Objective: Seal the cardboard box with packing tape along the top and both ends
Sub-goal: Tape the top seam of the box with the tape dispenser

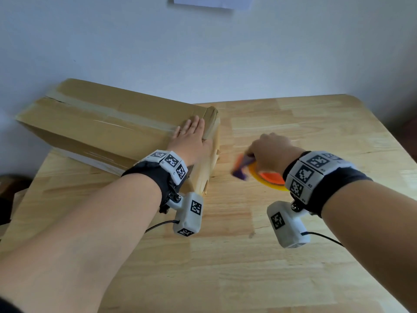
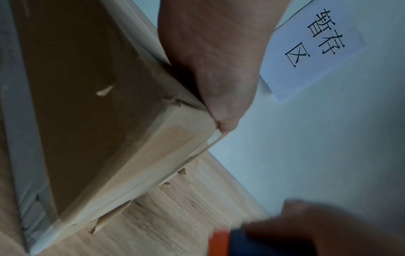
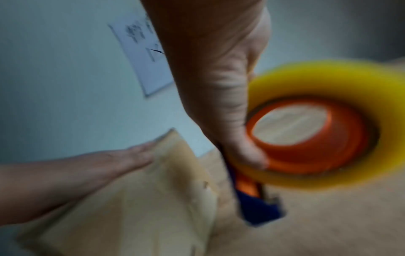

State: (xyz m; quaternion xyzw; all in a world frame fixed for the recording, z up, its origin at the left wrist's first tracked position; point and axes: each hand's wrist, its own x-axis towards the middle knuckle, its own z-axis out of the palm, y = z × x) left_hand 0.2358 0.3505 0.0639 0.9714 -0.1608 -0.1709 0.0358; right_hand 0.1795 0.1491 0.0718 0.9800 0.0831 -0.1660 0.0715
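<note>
One cardboard box [image 1: 108, 123], on the left of the surface [image 1: 293, 256], overhanging its far-left edge; a tape strip [image 1: 126, 115] runs along the top. One left hand [image 1: 191, 141], fingers straight and flat on the box's near end, likely pressing the tape down and steadying the box. One right hand [image 1: 269, 152], fingers curled around one tape dispenser [image 1: 259, 175], held clear of the box, apparently freed after a cut. One paper sign [image 1: 212, 1] on the wall.
</note>
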